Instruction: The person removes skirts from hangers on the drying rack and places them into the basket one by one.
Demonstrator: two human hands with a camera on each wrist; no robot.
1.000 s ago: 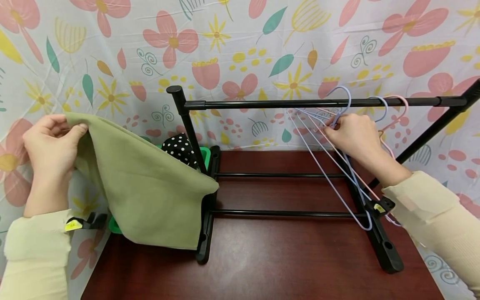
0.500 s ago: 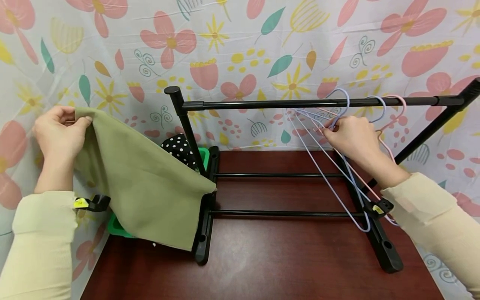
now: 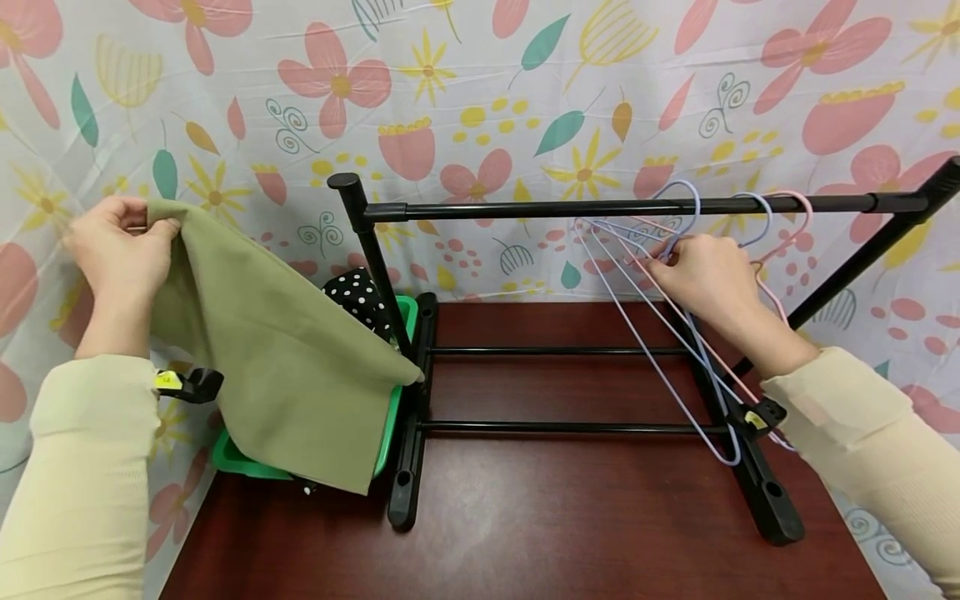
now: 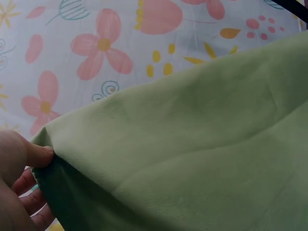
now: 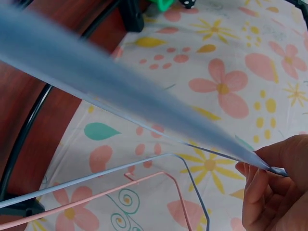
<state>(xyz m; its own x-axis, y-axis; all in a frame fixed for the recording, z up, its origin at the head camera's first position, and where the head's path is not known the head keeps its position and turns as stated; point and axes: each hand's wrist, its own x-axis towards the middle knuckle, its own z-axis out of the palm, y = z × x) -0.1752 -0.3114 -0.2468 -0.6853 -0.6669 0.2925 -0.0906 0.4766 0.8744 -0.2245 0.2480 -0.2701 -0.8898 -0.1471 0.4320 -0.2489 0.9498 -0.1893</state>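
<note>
At the left of the head view, my left hand [image 3: 123, 254] pinches a top corner of a green cloth [image 3: 288, 358]. The cloth hangs slantwise in front of a green basket [image 3: 247, 467]; in the left wrist view the thumb [image 4: 39, 155] presses on its folded edge. On the right, my right hand [image 3: 708, 275] pinches a blue clothes hanger [image 3: 637, 333] just below its hook. That hook loops over the top bar [image 3: 525, 209] of a black rack. Another blue hanger [image 5: 120, 168] and a pink hanger [image 5: 110, 191] hang beside it, partly hidden by the hand.
A black polka-dot cloth [image 3: 360, 300] lies in the basket behind the green one. The rack's feet [image 3: 405, 483] and lower rails [image 3: 570, 427] stand on a dark red-brown table [image 3: 570, 517]. Flower-printed fabric [image 3: 480, 100] covers the wall behind.
My left hand has risen and moved slightly right, lifting the green cloth so more of the basket's rim shows. The right hand stays at the blue hanger.
</note>
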